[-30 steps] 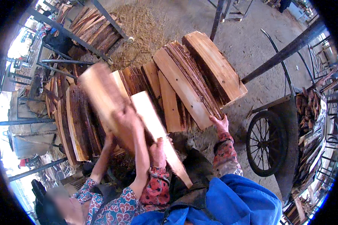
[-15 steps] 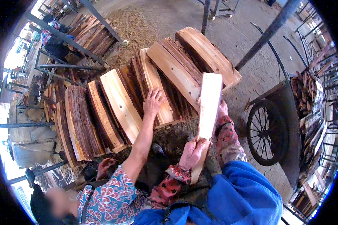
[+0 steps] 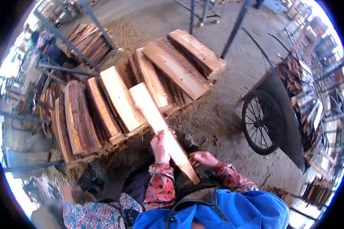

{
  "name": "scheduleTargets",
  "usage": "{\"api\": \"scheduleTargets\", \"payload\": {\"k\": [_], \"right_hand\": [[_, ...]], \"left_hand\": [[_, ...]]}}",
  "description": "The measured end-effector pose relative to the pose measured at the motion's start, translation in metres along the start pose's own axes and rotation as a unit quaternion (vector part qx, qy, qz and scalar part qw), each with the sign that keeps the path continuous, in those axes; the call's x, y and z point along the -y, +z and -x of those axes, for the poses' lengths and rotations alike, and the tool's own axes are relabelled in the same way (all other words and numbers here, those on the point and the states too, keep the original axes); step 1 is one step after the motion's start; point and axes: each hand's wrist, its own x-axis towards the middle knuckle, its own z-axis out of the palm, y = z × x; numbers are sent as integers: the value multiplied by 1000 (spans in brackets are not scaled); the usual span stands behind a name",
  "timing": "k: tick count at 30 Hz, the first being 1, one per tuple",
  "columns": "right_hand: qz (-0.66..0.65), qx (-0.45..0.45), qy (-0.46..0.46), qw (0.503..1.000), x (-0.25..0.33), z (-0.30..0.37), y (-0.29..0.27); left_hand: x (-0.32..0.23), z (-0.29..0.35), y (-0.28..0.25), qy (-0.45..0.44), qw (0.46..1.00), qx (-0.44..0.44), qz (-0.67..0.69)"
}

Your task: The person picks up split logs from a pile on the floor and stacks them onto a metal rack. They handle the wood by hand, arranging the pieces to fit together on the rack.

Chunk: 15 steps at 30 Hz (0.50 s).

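Note:
A long pale wooden board (image 3: 151,110) slants across in front of me, its far end over the stacked planks and its lower end near my body. My left hand (image 3: 161,147) is closed around its edge, partway along. My right hand (image 3: 204,159) is beside the board's lower part, fingers toward its right edge. Blur hides whether those fingers touch or grip anything. Beyond the board stretches a row of stacked bark-edged planks (image 3: 120,105), leaning in bundles with pale sawn faces and dark bark sides.
A two-wheeled cart (image 3: 259,124) loaded with wood scraps (image 3: 304,87) stands at the right. Metal posts (image 3: 237,28) rise beyond the planks. Another person's patterned sleeve (image 3: 90,215) is at the lower left. A further wood pile (image 3: 90,42) lies at the far left.
The board has swung left, from nearly upright to slanting over the planks. My right hand has come back from its far part to near its lower end. The other person's hand has left the planks.

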Motion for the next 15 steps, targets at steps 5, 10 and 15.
{"api": "scheduleTargets", "payload": {"k": [5,10,15], "right_hand": [[169,122,-51,977,-5,19,31],[121,95,-35,987,8,33,54],[136,38,-160,977,34,84,5]], "left_hand": [[-2,14,-21,39,995,-88,-15],[12,20,-28,66,994,-90,0],[31,49,38,83,996,-11,44]]}}
